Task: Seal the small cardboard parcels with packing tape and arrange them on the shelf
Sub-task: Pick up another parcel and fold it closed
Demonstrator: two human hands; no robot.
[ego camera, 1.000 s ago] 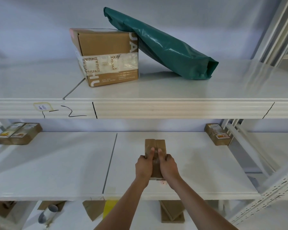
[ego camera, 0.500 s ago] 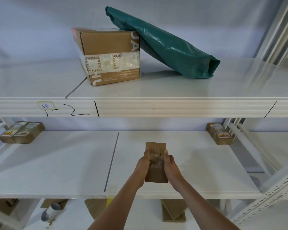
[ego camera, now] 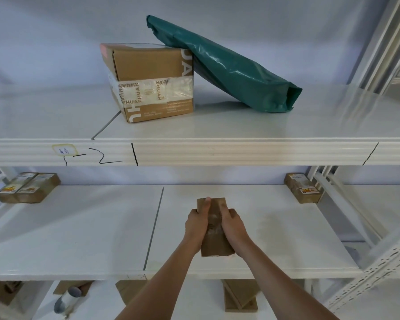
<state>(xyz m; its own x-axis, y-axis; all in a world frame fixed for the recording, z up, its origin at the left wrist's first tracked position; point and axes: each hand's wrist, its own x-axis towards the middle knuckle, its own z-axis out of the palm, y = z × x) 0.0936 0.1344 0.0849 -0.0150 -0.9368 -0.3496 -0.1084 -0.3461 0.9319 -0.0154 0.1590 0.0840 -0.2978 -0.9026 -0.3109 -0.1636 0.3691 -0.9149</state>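
Note:
A small brown cardboard parcel (ego camera: pixel 214 241) with clear tape along its top lies on the middle shelf (ego camera: pixel 286 239). My left hand (ego camera: pixel 196 224) grips its left side, one finger stretched along the top toward the far edge. My right hand (ego camera: pixel 232 225) grips the right side with curled fingers. Two small taped parcels (ego camera: pixel 27 188) sit side by side at the far left of the same shelf. Another small taped parcel (ego camera: pixel 301 190) sits at the far right.
On the upper shelf (ego camera: pixel 194 153) stands a large taped cardboard box (ego camera: pixel 151 82) with a green plastic bag (ego camera: pixel 226 65) leaning on it. Cardboard pieces (ego camera: pixel 239 296) and a grey roll (ego camera: pixel 66 299) lie below. White shelf uprights (ego camera: pixel 360 282) stand at the right.
Both hands have slid forward along the parcel's sides. The left finger now reaches its far edge. The parcel stays on the middle shelf.

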